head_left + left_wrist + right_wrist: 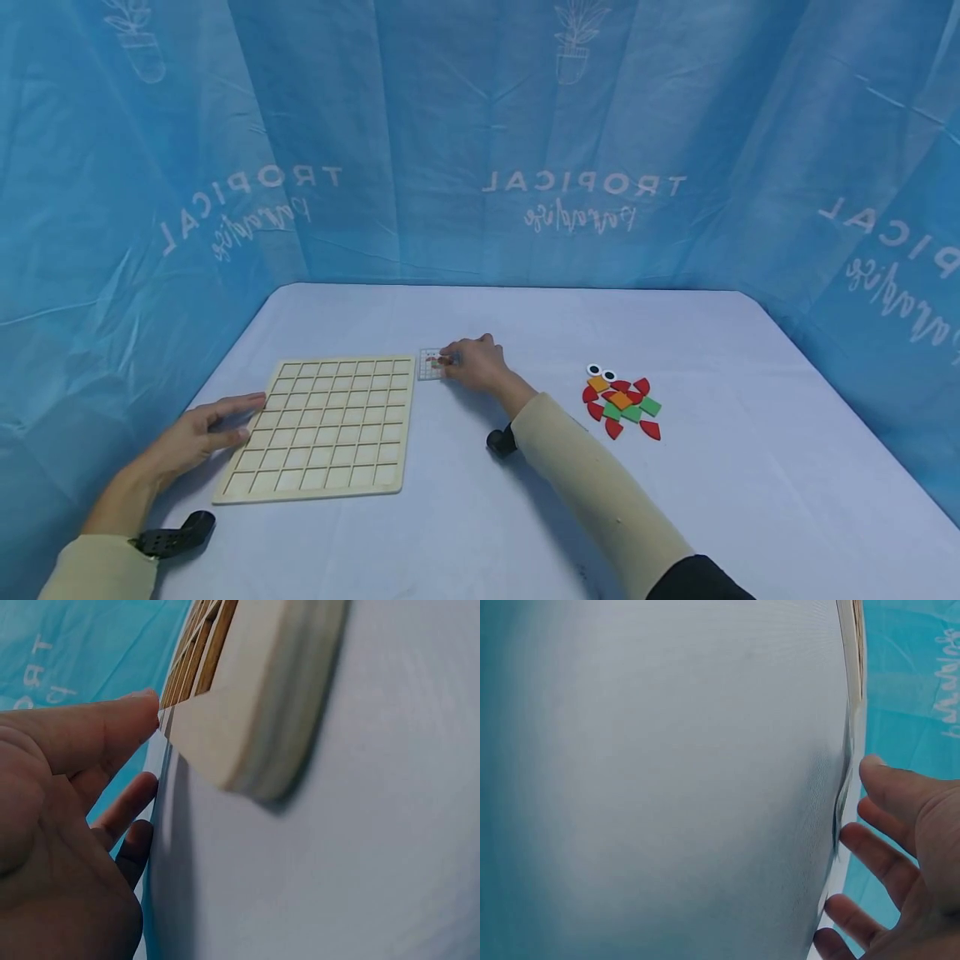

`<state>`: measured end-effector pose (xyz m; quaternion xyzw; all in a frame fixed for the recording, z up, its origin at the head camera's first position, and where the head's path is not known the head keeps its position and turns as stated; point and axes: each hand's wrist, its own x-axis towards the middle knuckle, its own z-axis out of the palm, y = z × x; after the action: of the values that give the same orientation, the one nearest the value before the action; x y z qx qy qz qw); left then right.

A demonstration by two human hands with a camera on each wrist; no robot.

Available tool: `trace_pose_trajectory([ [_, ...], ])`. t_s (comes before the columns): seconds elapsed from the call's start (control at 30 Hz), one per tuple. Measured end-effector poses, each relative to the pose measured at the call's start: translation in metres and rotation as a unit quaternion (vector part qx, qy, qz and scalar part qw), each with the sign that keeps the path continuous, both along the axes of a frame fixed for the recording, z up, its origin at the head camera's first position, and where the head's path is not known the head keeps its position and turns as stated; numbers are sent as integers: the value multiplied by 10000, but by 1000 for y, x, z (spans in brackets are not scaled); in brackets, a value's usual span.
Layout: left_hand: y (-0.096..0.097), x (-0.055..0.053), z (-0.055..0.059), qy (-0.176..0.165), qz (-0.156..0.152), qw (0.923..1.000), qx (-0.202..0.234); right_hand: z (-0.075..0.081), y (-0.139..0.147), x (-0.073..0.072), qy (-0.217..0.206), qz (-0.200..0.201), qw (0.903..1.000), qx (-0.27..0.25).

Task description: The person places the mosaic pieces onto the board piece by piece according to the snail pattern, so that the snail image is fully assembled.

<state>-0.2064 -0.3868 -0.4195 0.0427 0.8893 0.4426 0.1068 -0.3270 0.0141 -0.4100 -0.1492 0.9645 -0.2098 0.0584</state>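
Note:
A pale wooden grid board (322,429) lies flat on the table. My left hand (198,437) is at the board's left edge, fingers extended and the fingertips at its rim. The left wrist view shows that hand (67,802) beside a thick rounded corner of the board (225,742). A small clear card (430,372) with a grid and a coloured picture lies just right of the board's far corner. My right hand (476,362) touches the card's right side, hiding part of it. In the right wrist view, this hand's (907,855) fingers are spread, with the thumb apart.
Right of the right arm lies a loose cluster of flat pieces: several red petal shapes (650,430), green squares (650,406), orange squares (597,383) and two round eye pieces (609,376). A white cloth covers the table (465,525). Blue printed curtains (465,100) surround it.

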Motion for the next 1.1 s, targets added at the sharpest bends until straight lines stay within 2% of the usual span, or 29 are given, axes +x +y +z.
trace_pose_trajectory([
  [0.27,1,-2,0,279,-187,9993,-166,0,0,0,-19,-28,10000,84],
  [0.6,2,0,-3,679,-408,9968,-69,-1,2,0,161,115,9997,155],
  [0.8,0,0,-3,714,-339,9966,-234,-1,4,0,218,109,9994,228],
  [1.1,1,-1,-3,908,-474,9943,-301,-2,9,-1,196,117,9994,273],
])
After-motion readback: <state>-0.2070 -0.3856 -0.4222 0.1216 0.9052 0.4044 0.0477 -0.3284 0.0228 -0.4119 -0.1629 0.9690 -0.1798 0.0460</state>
